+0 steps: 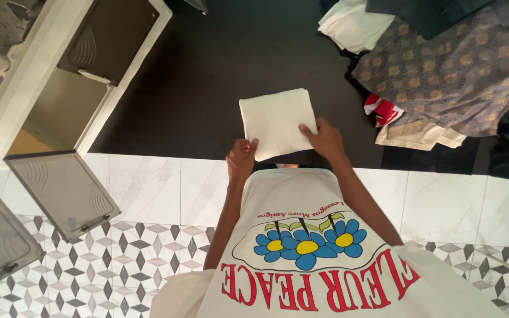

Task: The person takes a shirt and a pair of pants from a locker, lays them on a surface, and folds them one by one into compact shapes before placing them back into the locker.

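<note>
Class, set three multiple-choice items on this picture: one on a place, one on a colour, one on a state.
1. Where does the pile of clothes lie?
A upper right
B lower left
C in the cabinet

2. What colour is the folded cloth?
A red
B white
C blue

3. How is the cabinet door?
A shut
B missing
C open

Answers:
1 A, it lies on the dark surface at upper right.
2 B, the cloth under the left hand and right hand is white.
3 C, the door swings out over the tiles.
</note>
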